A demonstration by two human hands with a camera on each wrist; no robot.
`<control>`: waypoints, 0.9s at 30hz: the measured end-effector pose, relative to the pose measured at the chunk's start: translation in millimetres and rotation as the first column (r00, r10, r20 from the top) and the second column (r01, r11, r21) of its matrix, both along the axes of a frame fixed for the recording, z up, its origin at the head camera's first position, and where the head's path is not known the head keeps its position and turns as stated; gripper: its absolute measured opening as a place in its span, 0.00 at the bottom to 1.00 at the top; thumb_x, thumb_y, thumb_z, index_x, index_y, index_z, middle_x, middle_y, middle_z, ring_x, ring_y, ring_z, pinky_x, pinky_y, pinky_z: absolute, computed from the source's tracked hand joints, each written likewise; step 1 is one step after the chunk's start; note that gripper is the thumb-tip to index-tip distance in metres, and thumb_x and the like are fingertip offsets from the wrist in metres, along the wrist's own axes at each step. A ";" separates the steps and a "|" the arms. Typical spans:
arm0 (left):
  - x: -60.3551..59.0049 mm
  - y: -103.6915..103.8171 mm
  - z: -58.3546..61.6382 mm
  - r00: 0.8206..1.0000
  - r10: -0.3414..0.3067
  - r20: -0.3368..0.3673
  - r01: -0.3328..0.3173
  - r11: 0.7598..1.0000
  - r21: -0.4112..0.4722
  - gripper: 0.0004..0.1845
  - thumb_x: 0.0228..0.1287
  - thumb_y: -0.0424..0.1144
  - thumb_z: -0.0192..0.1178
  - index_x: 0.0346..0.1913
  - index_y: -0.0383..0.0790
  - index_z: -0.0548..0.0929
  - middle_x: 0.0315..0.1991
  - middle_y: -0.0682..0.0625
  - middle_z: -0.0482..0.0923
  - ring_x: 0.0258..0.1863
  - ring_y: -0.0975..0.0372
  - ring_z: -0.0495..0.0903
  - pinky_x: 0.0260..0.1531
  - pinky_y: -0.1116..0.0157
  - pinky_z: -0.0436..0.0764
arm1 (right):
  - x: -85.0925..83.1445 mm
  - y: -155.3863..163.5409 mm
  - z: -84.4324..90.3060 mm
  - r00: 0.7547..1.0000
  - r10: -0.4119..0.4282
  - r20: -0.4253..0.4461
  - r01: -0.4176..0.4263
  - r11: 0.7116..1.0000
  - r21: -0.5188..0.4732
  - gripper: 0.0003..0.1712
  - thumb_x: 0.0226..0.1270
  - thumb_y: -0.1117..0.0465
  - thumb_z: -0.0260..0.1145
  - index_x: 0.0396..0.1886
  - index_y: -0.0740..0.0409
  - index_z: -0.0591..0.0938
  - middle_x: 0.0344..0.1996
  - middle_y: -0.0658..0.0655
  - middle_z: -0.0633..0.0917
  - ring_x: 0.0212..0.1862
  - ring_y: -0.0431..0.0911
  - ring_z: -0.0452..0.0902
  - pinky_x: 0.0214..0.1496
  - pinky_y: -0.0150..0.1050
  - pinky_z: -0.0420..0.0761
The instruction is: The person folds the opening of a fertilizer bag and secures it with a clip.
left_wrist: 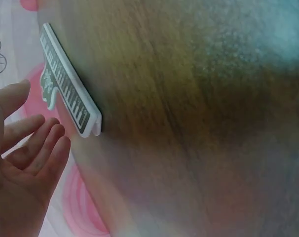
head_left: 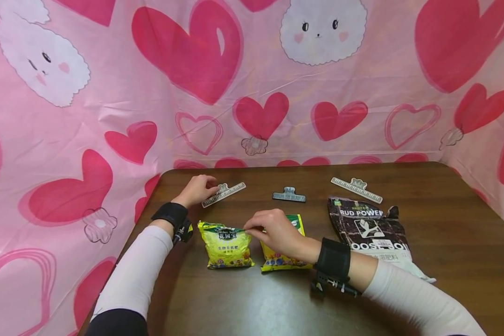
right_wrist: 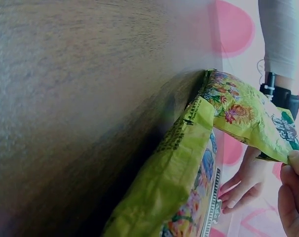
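My right hand point(head_left: 279, 233) pinches the top right corner of a yellow fertilizer bag point(head_left: 228, 249) between thumb and fingers. In the right wrist view that bag point(right_wrist: 248, 116) stands tilted, its corner at my fingertips. Behind my right hand a second yellow bag point(head_left: 283, 261) is partly hidden. My left hand point(head_left: 196, 190) reaches toward a white ruler-shaped bag clip point(head_left: 224, 195) at the back left. The left wrist view shows a gap between its loosely bent fingers point(left_wrist: 51, 133) and the clip point(left_wrist: 65, 81).
A small grey-blue clip point(head_left: 289, 194) lies at the back middle, and another white clip point(head_left: 357, 189) at the back right. A large black and white soil bag point(head_left: 371, 233) lies on the right of the brown wooden table point(head_left: 235, 303). Pink heart-print cloth point(head_left: 252, 70) hangs behind.
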State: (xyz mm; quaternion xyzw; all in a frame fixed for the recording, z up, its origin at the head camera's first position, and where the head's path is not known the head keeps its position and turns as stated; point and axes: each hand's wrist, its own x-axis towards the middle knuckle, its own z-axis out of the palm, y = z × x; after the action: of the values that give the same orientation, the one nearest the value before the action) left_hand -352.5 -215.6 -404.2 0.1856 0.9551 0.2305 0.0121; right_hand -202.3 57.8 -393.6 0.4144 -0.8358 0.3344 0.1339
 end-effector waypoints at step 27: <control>0.9 11.2 -20.6 0.998 0.033 -0.051 -0.032 0.999 0.009 0.19 0.62 0.41 0.67 0.51 0.31 0.85 0.43 0.37 0.83 0.43 0.49 0.78 0.49 0.52 0.77 | 1.8 0.8 -2.4 1.000 -0.002 -0.008 0.002 1.000 -0.007 0.04 0.64 0.63 0.70 0.37 0.52 0.90 0.32 0.48 0.89 0.35 0.35 0.83 0.39 0.27 0.81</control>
State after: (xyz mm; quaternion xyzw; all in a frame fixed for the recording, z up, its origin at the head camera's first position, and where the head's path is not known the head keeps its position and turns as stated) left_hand -351.7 -204.3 -424.8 0.1759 0.9571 0.2297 -0.0170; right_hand -200.4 58.6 -395.9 0.4145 -0.8344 0.3356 0.1392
